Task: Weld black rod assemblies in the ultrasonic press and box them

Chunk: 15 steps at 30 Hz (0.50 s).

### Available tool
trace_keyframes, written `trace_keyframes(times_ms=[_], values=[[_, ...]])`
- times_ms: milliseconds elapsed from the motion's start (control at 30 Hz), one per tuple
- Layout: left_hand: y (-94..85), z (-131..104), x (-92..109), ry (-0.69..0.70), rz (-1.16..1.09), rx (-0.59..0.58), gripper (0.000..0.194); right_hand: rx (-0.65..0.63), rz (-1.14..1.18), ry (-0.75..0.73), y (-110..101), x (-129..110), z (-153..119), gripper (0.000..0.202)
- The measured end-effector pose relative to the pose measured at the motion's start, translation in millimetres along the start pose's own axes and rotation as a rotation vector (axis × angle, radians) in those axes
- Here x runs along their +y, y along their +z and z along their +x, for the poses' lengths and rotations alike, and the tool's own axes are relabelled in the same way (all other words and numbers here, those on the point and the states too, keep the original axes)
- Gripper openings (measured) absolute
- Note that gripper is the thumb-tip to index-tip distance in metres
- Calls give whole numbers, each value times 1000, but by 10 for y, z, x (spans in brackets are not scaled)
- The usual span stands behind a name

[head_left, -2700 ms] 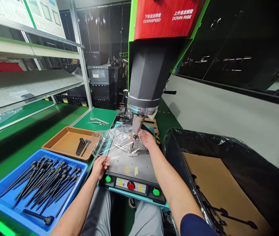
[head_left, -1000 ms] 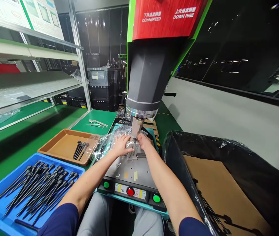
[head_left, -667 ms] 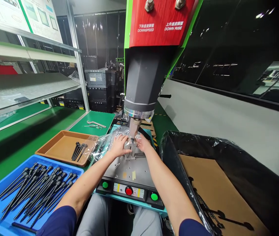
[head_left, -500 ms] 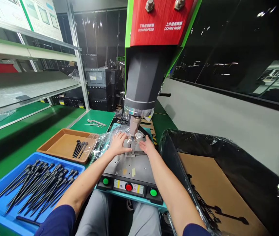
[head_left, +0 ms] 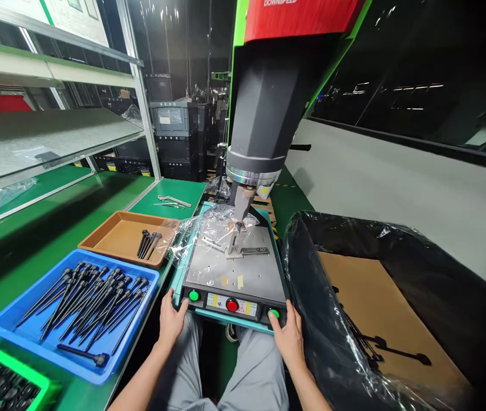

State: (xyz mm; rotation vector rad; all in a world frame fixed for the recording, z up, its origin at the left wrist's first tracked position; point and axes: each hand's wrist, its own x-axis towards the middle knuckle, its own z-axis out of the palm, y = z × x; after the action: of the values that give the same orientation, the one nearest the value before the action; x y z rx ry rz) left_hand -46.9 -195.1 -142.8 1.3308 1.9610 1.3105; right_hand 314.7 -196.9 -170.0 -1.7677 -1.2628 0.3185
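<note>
My left hand (head_left: 172,318) is open at the left front corner of the machine base, its thumb near the left green button (head_left: 194,295). At the right corner my right hand (head_left: 288,331) is open too, thumb at the right green button (head_left: 274,314). Between the buttons is a red button (head_left: 231,305). Behind them, a small metal fixture (head_left: 235,245) stands on the grey plate (head_left: 226,274), a small dark part (head_left: 238,226) at its top. The press horn (head_left: 242,204) points down right above that part; whether they touch I cannot tell.
On the left are a blue tray (head_left: 46,348) of black rod-like parts, a brown tray (head_left: 110,234) with several more, and a green bin (head_left: 48,388) of black pieces. Clear plastic film (head_left: 183,237) lies beside the fixture. A black-lined box (head_left: 345,240) stands at right.
Both hands have left the fixture and moved down toward me, to the front corners of the machine base. The view has shifted, showing the green bin at lower left.
</note>
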Motion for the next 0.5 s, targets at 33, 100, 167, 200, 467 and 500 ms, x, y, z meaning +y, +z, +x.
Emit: trace_keyframes(times_ms=[33,100,167,200,467,500], values=[[56,37,-36,-22,-27,-44,64,-8,-10,15,17,38,-38,81],[151,130,-48,-23,-70,-94,61,-7,-22,53,37,83,-39,84],[205,215,-34,-9,-95,-97,58,1,-22,77,42,122,3,87],[217,247,-29,-11,-105,-94,58,0,-19,83,41,144,24,88],[190,345,-51,-80,-198,-172,58,-34,1,99,52,251,50,87],[192,353,-53,-80,-214,-169,59,-29,1,105,55,248,48,87]])
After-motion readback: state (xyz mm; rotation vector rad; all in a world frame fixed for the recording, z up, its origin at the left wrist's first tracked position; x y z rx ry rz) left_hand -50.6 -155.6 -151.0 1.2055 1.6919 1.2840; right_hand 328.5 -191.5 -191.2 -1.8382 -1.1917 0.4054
